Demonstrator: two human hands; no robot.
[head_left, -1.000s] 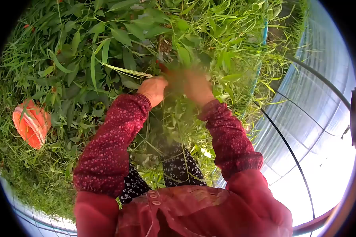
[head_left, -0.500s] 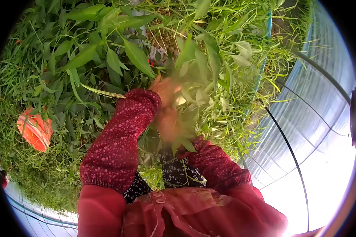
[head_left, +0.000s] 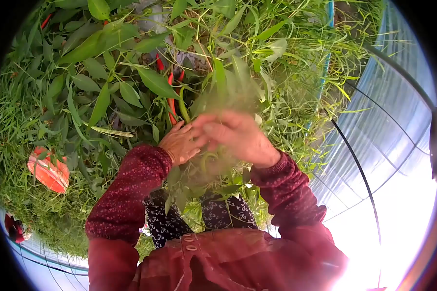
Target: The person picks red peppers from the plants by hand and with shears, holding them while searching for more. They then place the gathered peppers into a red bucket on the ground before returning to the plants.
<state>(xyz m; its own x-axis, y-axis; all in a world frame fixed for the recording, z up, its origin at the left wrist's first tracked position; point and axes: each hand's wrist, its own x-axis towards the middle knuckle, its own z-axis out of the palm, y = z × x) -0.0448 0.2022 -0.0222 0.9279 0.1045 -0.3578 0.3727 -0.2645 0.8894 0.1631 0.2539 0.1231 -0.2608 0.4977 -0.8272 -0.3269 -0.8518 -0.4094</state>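
My left hand (head_left: 181,144) is at the base of a leafy pepper plant, just below the hanging peppers, its fingers stretched out and slightly apart. A long red chili pepper (head_left: 171,99) and a green chili pepper (head_left: 183,106) hang right above its fingertips. My right hand (head_left: 243,138) reaches in from the right among blurred leaves, its fingertips close to the left hand's. Motion smears its fingers, so any hold on a stem or pepper cannot be made out. Another red pepper (head_left: 159,62) shows higher among the leaves.
A red-and-white bag (head_left: 48,169) lies in the greenery at left. Tall grass (head_left: 286,97) grows thickly on the right beside a blue pipe (head_left: 327,58). Beyond stands a clear plastic film wall (head_left: 374,111) with dark curved hoops. My patterned trousers (head_left: 223,211) show below my hands.
My right hand has risen from low near my knees to beside the left hand. The left hand has moved down and left. Foliage has shifted, uncovering red and green peppers.
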